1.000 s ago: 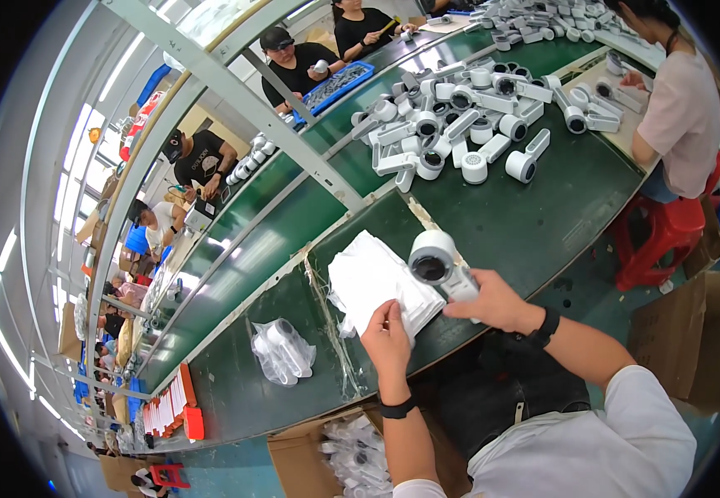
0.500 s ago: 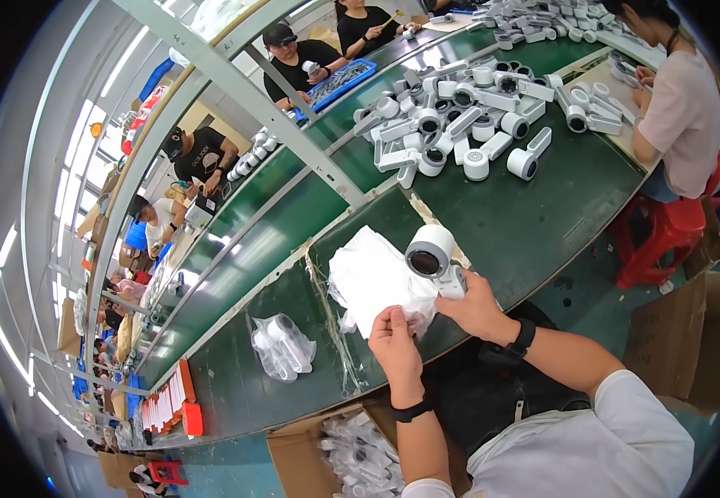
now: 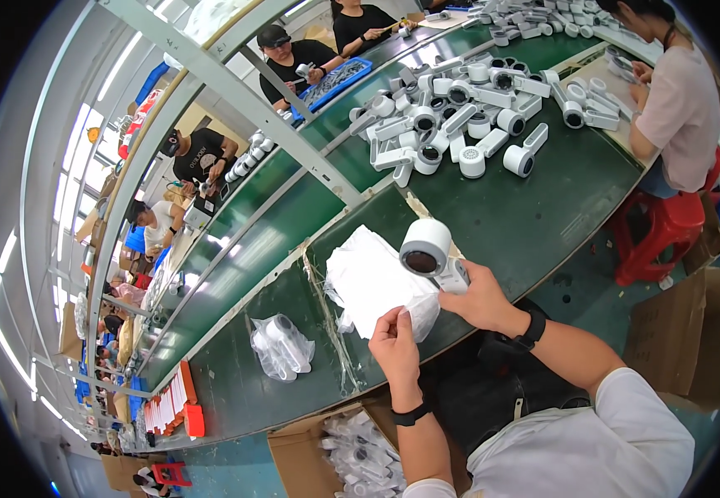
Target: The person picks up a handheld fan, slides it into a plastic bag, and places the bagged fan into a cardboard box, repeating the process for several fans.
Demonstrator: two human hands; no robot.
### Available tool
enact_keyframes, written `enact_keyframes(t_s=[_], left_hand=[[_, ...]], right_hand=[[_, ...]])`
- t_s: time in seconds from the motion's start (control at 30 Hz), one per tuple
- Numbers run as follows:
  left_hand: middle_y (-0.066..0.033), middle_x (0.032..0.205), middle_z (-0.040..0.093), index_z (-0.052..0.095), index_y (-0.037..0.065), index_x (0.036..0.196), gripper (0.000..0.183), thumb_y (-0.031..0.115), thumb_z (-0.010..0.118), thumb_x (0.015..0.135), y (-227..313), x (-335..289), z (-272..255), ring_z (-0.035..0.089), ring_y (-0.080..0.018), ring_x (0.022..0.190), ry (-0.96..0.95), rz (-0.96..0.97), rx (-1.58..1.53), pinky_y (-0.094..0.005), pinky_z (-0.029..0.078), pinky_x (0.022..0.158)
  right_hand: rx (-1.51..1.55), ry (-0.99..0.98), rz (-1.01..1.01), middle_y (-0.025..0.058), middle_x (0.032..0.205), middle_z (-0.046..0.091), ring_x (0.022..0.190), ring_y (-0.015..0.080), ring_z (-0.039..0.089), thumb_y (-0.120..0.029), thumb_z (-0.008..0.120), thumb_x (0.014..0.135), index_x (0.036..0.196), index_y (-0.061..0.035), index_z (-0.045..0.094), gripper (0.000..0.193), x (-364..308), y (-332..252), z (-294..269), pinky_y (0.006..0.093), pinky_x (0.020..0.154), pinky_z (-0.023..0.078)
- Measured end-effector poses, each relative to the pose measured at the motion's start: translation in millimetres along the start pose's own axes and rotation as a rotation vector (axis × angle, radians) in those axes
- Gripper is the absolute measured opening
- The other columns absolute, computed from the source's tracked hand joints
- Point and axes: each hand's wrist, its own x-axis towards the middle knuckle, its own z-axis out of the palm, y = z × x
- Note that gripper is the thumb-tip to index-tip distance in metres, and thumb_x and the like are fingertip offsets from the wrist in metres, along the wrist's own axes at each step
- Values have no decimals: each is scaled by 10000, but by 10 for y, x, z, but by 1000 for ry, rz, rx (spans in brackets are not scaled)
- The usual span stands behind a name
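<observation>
My right hand (image 3: 483, 300) is closed round the handle of a white device (image 3: 426, 246) with a drum-shaped head and a dark round end. It holds the device over a stack of thin white plastic bags (image 3: 372, 274) on the green bench. With fingers pinched, my left hand (image 3: 395, 342) grips the near edge of a plastic bag; the exact fold between the fingertips is hidden. Left of the stack lies a similar device in a clear bag (image 3: 283, 347). A large heap of white devices (image 3: 451, 108) covers the bench's far side.
Below the bench edge stands a cardboard box (image 3: 298, 465) of bagged devices. At the right are a red stool (image 3: 657, 236), a seated person (image 3: 680, 108) and another carton (image 3: 680, 336). A metal frame post (image 3: 252, 100) rises beyond the stack. Orange-and-white boxes (image 3: 173, 404) sit at the left.
The device in my right hand has shifted slightly left and up. The plastic by my left fingertips lies smoother. My left hand has barely moved.
</observation>
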Motion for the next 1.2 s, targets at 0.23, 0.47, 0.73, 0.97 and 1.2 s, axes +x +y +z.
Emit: enact_keyframes(t_s=[0.23,0.47,0.73,0.97,1.2], left_hand=[[-13,816,637,659,-50,977,167,105,650,917,33,-26,162,539,-46,717,119,11,-50,-189,431,651],[-36,855,655,657,-46,986,135,71,626,925,71,-40,261,576,-70,736,-24,-65,-215,-208,466,669],[-63,878,673,670,-37,1015,159,86,640,918,68,-3,64,607,-103,756,-173,-98,-124,-219,484,689],[-40,876,660,677,-22,979,145,104,638,919,98,-8,6,582,-118,761,-126,-11,-15,-268,483,701],[-108,833,627,698,32,937,92,44,677,849,242,-159,218,603,-237,739,-113,654,547,-291,477,687]], right_hand=[[-43,-241,56,66,862,655,747,122,590,-186,694,816,1102,-6,599,352,-206,-240,-405,286,688,490],[-147,-825,384,69,837,638,631,106,571,-223,635,897,1530,-102,72,856,-125,-439,-773,254,561,480],[-96,-1015,483,12,840,588,654,82,546,-264,545,953,1508,-236,290,611,60,-200,-726,231,567,479],[-369,-753,386,-5,849,598,650,82,544,-251,555,949,1495,-205,324,594,-67,-153,-579,246,593,474],[-185,-510,421,15,835,619,606,94,553,-227,554,954,1487,-148,323,586,-173,-80,-422,228,574,473]])
